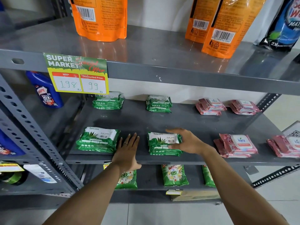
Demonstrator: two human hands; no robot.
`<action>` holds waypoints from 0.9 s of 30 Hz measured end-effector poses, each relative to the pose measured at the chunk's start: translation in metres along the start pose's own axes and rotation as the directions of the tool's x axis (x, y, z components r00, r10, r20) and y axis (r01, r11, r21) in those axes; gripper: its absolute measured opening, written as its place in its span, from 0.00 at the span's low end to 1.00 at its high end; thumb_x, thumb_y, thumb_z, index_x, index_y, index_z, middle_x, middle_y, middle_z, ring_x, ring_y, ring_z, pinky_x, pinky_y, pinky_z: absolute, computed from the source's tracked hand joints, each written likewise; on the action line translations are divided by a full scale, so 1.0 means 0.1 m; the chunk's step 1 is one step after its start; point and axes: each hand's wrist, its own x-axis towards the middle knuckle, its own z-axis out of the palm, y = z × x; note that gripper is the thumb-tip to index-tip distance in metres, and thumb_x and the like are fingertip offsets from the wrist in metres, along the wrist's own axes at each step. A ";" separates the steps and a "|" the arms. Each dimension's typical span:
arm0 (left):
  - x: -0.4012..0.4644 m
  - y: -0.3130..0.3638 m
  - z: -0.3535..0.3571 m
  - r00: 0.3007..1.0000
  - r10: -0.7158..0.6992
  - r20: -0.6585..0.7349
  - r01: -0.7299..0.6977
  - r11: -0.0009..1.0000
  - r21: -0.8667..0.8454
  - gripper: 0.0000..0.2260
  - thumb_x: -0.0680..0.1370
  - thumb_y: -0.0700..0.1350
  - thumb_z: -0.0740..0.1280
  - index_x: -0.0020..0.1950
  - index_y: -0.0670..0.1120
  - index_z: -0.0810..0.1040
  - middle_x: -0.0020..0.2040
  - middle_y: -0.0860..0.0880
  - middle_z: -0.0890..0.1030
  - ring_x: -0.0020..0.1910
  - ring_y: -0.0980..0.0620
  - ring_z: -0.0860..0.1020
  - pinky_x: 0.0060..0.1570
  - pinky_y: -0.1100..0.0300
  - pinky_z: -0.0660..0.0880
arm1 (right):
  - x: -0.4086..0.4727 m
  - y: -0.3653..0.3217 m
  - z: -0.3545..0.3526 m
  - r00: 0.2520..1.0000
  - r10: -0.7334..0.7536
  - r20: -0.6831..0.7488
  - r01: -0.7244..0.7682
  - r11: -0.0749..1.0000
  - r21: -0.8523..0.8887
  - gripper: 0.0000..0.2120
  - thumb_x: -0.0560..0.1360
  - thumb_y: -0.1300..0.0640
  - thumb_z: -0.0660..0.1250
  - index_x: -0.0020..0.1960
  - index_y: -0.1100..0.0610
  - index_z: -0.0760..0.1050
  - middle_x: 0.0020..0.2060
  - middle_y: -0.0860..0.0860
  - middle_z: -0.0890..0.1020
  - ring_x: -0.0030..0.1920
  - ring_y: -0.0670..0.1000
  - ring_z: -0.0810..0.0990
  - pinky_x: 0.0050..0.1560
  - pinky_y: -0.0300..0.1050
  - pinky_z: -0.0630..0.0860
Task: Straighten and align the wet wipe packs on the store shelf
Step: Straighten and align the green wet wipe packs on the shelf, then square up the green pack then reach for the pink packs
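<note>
- Green front-middle stack [164, 143] of wet wipe packs lies near the front edge of the grey shelf [146, 120], between the green front-left stack [98, 140] and the pink front stack [236, 146]; looks turned slightly off square, top pack a little askew on the ones beneath.
- Right hand [186, 141] cups that stack's right end: thumb over the back corner, fingers curled at the front, grip loosely closed around the top pack, not squeezing hard as far as can be judged.
- Left hand [128, 148] rests flat, fingers spread and holding nothing, on bare shelf between the two green stacks, just beside the left one's right edge.
- Best done by bringing the flat left palm to the stack's left end as a stop and pressing gently inward from both ends, so every layer squares up at once.
- Better to slide than lift; soft, slippery film probably lets the upper pack skate off the lower ones.
- Worth lining the front edge with the front-left stack's edge, parallel to the shelf lip, label still facing up.
- Worth keeping the gap to the pink stack even; back-row stacks [159, 103] give a fair guide for column position.
- Pink stacks to the right look loosely fanned, likely needing the same treatment.
</note>
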 end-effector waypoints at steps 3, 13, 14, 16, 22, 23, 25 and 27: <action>0.00 -0.01 0.00 1.000 0.009 -0.002 -0.009 1.000 -0.001 0.54 0.68 0.67 0.68 0.77 0.45 0.39 0.79 0.47 0.40 0.76 0.46 0.39 0.73 0.42 0.40 | 0.02 0.02 0.05 0.998 0.020 0.064 -0.018 0.999 -0.031 0.36 0.65 0.53 0.78 0.69 0.43 0.68 0.69 0.45 0.70 0.67 0.48 0.69 0.67 0.44 0.65; 0.01 -0.01 0.02 0.999 0.023 -0.026 -0.024 1.000 -0.016 0.54 0.67 0.67 0.69 0.77 0.44 0.40 0.79 0.48 0.40 0.77 0.45 0.40 0.73 0.43 0.39 | -0.23 0.19 -0.35 0.935 0.051 -0.352 -0.056 0.998 -0.004 0.26 0.68 0.47 0.75 0.65 0.47 0.74 0.62 0.43 0.76 0.62 0.43 0.73 0.64 0.38 0.65; 0.02 -0.02 0.03 0.999 0.026 -0.024 -0.027 0.999 -0.033 0.53 0.68 0.65 0.69 0.77 0.44 0.39 0.78 0.49 0.38 0.76 0.46 0.39 0.73 0.43 0.38 | -0.30 0.31 -0.45 0.897 0.082 -0.434 -0.102 0.994 -0.024 0.24 0.68 0.48 0.75 0.63 0.48 0.76 0.61 0.46 0.79 0.61 0.47 0.76 0.63 0.40 0.69; 0.03 -0.03 0.03 1.000 0.028 -0.012 -0.029 0.998 -0.061 0.52 0.69 0.63 0.69 0.77 0.45 0.38 0.76 0.51 0.35 0.76 0.46 0.39 0.72 0.44 0.37 | -0.47 0.58 -0.65 0.810 0.160 -0.564 -0.217 0.975 -0.035 0.20 0.68 0.53 0.76 0.59 0.52 0.79 0.58 0.52 0.81 0.55 0.54 0.80 0.58 0.44 0.73; 0.04 -0.02 0.07 0.997 0.031 -0.066 -0.035 0.998 -0.056 0.52 0.59 0.63 0.71 0.76 0.42 0.58 0.77 0.43 0.60 0.75 0.41 0.58 0.70 0.37 0.54 | -0.86 1.19 -0.98 0.706 0.349 -0.617 -0.480 0.875 -0.054 0.22 0.67 0.58 0.75 0.61 0.55 0.78 0.62 0.58 0.79 0.60 0.61 0.78 0.59 0.50 0.73; 0.04 -0.03 0.07 0.997 0.032 -0.066 -0.035 0.998 -0.048 0.52 0.59 0.63 0.72 0.76 0.41 0.57 0.77 0.43 0.60 0.75 0.41 0.58 0.71 0.37 0.54 | -0.88 1.25 -0.98 0.707 0.358 -0.610 -0.489 0.870 -0.057 0.23 0.67 0.58 0.75 0.62 0.54 0.78 0.63 0.58 0.78 0.59 0.61 0.78 0.58 0.50 0.73; 0.04 -0.04 0.06 0.997 0.035 -0.063 -0.037 0.999 -0.026 0.53 0.60 0.65 0.70 0.77 0.42 0.53 0.78 0.44 0.56 0.76 0.42 0.54 0.72 0.39 0.50 | -0.89 1.31 -0.96 0.715 0.377 -0.590 -0.498 0.866 -0.050 0.23 0.68 0.58 0.74 0.62 0.53 0.78 0.63 0.57 0.78 0.59 0.61 0.78 0.58 0.50 0.73; 0.04 -0.04 0.06 0.997 0.038 -0.062 -0.039 0.999 -0.022 0.53 0.62 0.66 0.68 0.78 0.42 0.50 0.79 0.45 0.52 0.77 0.43 0.50 0.73 0.41 0.46 | -0.89 1.34 -0.92 0.727 0.383 -0.570 -0.498 0.865 -0.055 0.22 0.68 0.59 0.73 0.62 0.52 0.78 0.63 0.56 0.78 0.60 0.60 0.78 0.58 0.51 0.74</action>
